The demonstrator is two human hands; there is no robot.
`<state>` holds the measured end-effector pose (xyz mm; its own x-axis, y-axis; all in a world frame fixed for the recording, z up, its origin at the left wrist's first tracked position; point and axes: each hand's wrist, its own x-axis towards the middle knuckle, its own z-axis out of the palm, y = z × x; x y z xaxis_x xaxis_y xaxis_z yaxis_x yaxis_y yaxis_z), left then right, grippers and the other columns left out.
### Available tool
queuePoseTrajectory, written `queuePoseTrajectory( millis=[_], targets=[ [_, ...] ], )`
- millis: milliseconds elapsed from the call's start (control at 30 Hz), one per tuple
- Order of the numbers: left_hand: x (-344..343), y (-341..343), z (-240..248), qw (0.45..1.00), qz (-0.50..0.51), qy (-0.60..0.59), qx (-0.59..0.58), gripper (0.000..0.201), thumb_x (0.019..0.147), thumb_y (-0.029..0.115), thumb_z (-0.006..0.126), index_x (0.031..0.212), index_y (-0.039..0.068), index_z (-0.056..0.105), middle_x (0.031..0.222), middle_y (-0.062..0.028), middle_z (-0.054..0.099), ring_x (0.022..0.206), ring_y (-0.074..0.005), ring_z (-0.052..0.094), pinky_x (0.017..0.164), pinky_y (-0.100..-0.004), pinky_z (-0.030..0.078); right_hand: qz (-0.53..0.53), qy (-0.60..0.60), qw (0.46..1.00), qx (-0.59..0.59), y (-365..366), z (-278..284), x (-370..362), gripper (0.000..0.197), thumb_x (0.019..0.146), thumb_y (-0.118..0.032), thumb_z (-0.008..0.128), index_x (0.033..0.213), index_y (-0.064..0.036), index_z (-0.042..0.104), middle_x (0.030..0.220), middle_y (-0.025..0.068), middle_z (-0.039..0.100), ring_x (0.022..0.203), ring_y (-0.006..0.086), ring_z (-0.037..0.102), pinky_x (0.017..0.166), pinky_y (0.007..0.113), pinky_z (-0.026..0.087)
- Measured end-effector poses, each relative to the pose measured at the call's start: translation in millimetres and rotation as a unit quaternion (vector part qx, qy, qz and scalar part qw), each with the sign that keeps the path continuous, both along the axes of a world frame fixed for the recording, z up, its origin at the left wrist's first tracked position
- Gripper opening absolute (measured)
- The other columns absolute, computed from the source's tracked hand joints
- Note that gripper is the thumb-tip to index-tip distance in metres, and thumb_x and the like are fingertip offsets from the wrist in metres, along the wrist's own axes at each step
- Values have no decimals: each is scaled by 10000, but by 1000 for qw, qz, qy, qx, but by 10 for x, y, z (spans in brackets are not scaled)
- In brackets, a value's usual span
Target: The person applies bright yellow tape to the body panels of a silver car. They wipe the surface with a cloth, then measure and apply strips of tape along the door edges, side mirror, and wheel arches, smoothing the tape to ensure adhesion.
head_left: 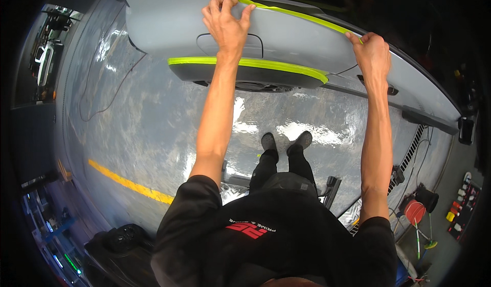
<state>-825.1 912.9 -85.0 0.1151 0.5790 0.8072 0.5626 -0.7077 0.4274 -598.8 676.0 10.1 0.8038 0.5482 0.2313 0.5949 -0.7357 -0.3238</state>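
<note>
A grey car body panel (179, 11) with a fuel flap (245, 47) spans the top of the view. Along the window's lower edge runs a strip of yellow-green masking tape (302, 17). My left hand (225, 26) has thumb and forefinger at the strip's left end, its other fingers curled above the panel. At the right end, my right hand (372, 57) pinches the strip between thumb and fingers. A second band of tape (250, 63) follows the top of the dark wheel-arch trim (240, 76); neither hand touches it.
A door mirror (465, 129) sticks out at the far right. Near it on the shiny grey floor (153, 128) are a red round reel (415, 212) and cables. A yellow floor line (130, 181) lies left, with a black object (120, 248) below it.
</note>
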Motion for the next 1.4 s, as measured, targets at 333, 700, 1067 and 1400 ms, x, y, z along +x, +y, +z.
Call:
queuePoseTrajectory(
  millis=[333,700,1067,1400],
  targets=[
    [-18,36,32,1000,-23,5,4,426,759,392,964,1006,91,792,1124,-53,644,1110,-330,532,969,-482,453,27,-31,998,-38,117,-5,185,535,875,-516,836,963,11,803,937,231,790,938,431,770,841,513,598],
    [-32,19,34,999,-31,8,-8,443,781,403,961,1015,71,783,1120,-47,631,1125,-319,510,1015,-510,424,40,-7,999,-27,163,46,160,453,891,-435,829,968,11,811,966,237,790,953,438,770,862,513,606],
    [-48,20,41,999,-38,10,-6,442,777,395,961,1016,75,772,1120,-52,626,1133,-330,510,1028,-520,421,37,-28,998,-42,183,108,80,386,903,-390,818,964,-9,814,947,216,794,942,423,777,858,509,613],
    [-47,18,10,999,-39,13,-12,487,786,426,952,1067,73,769,1146,-62,617,1155,-337,506,1046,-544,405,48,-38,997,-55,225,63,99,346,913,-356,810,979,-16,818,954,211,798,945,415,781,873,492,616]
  ],
)
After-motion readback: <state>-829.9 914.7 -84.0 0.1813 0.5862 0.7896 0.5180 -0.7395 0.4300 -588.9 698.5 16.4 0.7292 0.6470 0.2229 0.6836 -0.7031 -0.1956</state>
